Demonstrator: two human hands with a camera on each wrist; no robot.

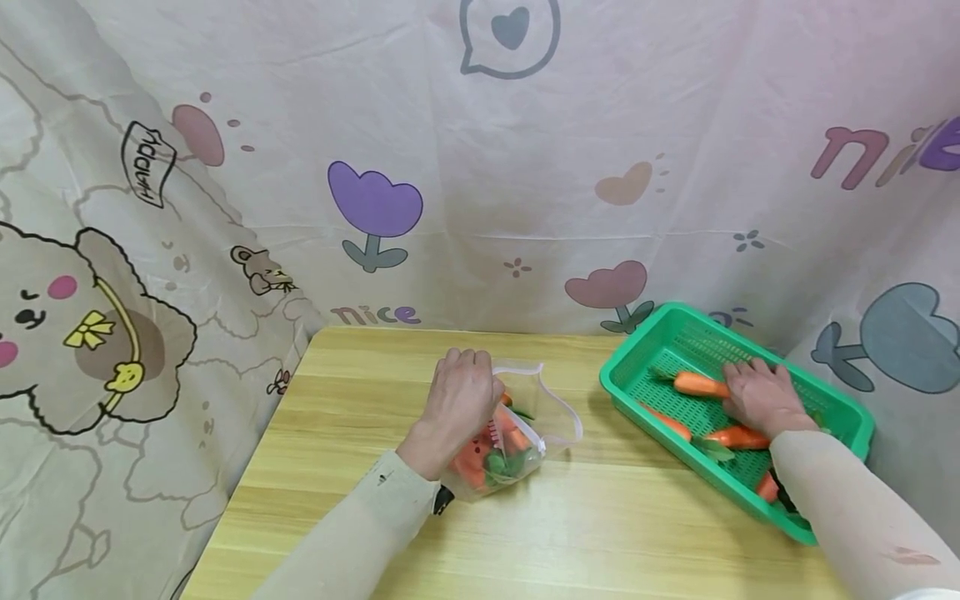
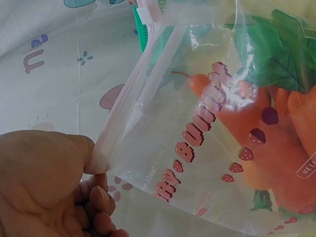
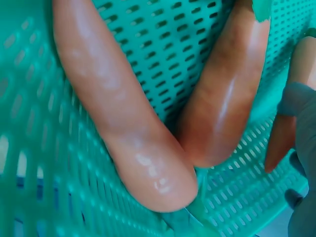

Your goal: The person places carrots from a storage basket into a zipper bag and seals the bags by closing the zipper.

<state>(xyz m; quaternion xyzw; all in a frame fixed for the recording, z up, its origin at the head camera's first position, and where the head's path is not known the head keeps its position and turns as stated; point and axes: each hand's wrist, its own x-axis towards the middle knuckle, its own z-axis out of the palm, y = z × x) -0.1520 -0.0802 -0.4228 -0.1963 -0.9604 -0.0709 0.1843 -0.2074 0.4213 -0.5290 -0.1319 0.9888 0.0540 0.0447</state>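
Observation:
My left hand [image 1: 462, 404] pinches the top corner of a clear zip bag [image 2: 143, 113] between thumb and fingers. Printed lettering and strawberries mark the bag, and its slider [image 2: 147, 14] shows near the top. Inside lie orange carrots [image 2: 276, 133] with green leaves, seen through the plastic. My right hand [image 1: 765, 396] reaches into a green perforated basket [image 1: 637, 354] and grips a carrot [image 1: 699, 384]. In the right wrist view a finger crosses that carrot [image 3: 302, 61] at the right edge. Two larger carrots [image 3: 118, 108] lie closer to that camera.
More carrots [image 1: 738, 437] lie in the basket around my right forearm, one with a leaf [image 1: 712, 450]. The basket stands at an angle on the right of the wooden table [image 1: 337, 400]. A printed curtain [image 1: 487, 167] hangs behind and to the left.

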